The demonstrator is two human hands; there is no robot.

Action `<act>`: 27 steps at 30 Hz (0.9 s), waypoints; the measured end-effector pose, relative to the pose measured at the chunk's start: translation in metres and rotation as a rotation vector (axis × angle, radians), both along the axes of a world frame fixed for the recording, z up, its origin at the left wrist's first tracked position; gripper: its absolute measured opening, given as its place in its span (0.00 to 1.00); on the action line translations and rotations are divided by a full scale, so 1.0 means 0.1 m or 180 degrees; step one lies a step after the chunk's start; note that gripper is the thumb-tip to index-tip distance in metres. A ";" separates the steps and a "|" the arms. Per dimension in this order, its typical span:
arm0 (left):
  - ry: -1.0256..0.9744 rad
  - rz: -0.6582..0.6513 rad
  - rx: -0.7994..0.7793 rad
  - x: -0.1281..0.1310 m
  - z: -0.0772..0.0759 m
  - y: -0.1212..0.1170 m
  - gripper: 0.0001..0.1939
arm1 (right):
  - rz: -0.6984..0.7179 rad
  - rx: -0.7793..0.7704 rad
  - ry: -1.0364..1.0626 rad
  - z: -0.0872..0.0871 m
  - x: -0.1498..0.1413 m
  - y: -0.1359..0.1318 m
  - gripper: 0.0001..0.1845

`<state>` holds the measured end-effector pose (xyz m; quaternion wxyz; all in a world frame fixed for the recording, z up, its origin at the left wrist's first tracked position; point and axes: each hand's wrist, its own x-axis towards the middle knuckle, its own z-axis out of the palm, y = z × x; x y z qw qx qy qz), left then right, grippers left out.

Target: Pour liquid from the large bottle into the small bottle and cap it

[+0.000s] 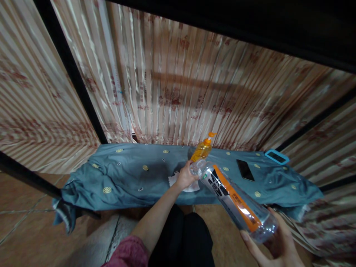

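A clear, empty-looking plastic bottle point(232, 198) with an orange, black and white label lies slantwise in front of me, its neck pointing up and left. My right hand point(278, 241) grips it round the base, thumb on the near side. My left hand point(185, 177) is closed at the bottle's neck; its fingertips are partly hidden there. Just behind that hand is an orange pump bottle point(202, 150) of yellow liquid, tilted in view, its lower end covered. A white tissue point(191, 186) shows beneath my left hand, and I cannot tell whether the hand touches it.
A teal cloth point(130, 178) with pineapple prints covers the low bench. On its right side lie a dark phone point(245, 170) and a blue-framed device point(276, 157). Pleated curtains point(172, 81) hang behind. Dark posts point(73, 78) stand at the sides, with a dark beam point(250, 26) overhead.
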<state>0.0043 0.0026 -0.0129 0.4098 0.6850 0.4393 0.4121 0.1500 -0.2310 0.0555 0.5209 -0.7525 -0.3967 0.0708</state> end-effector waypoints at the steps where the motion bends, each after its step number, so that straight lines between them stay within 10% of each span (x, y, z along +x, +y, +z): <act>1: -0.0021 -0.0010 0.0002 0.00 0.00 0.00 0.33 | -0.0008 -0.0014 0.0012 0.02 -0.01 0.00 0.54; 27: -0.0060 -0.0010 0.0010 0.00 0.01 -0.01 0.32 | 0.0120 0.0157 -0.0019 -0.07 0.03 -0.02 0.53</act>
